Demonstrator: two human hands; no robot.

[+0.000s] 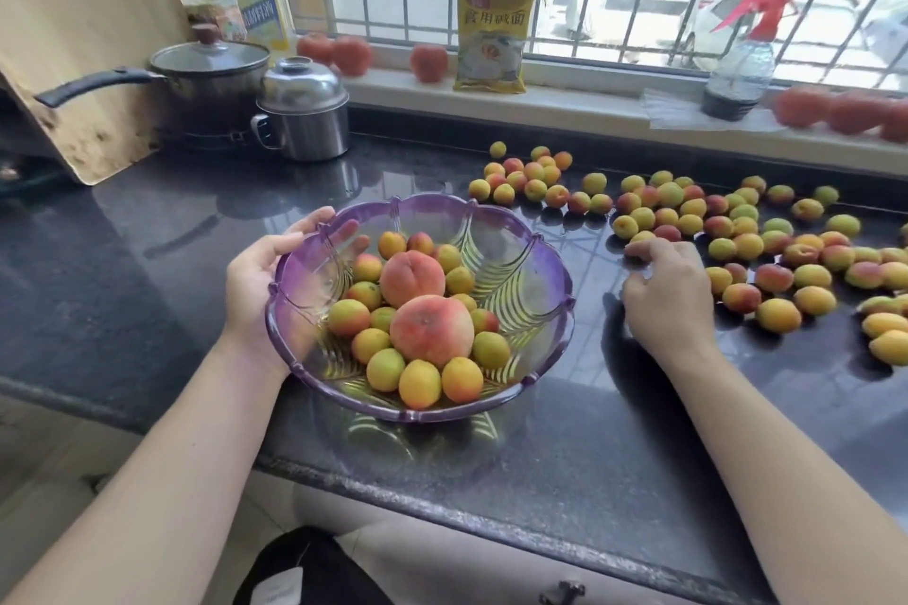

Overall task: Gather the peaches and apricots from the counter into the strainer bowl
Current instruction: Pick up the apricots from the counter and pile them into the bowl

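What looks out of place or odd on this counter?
Nothing is spilled or broken. One oddity: the purple bowl is tilted, its near edge lifted off the counter by the left hand, so the fruit crowds its lower side.

Bare forearms (162,457), no sleeves

Left hand (263,278) grips bowl (521,231); right hand (666,290) perhaps pinching apricots (643,237).

Purple translucent strainer bowl (521,260) holding two peaches (432,330) among apricots, more apricots (737,231) scattered on counter right
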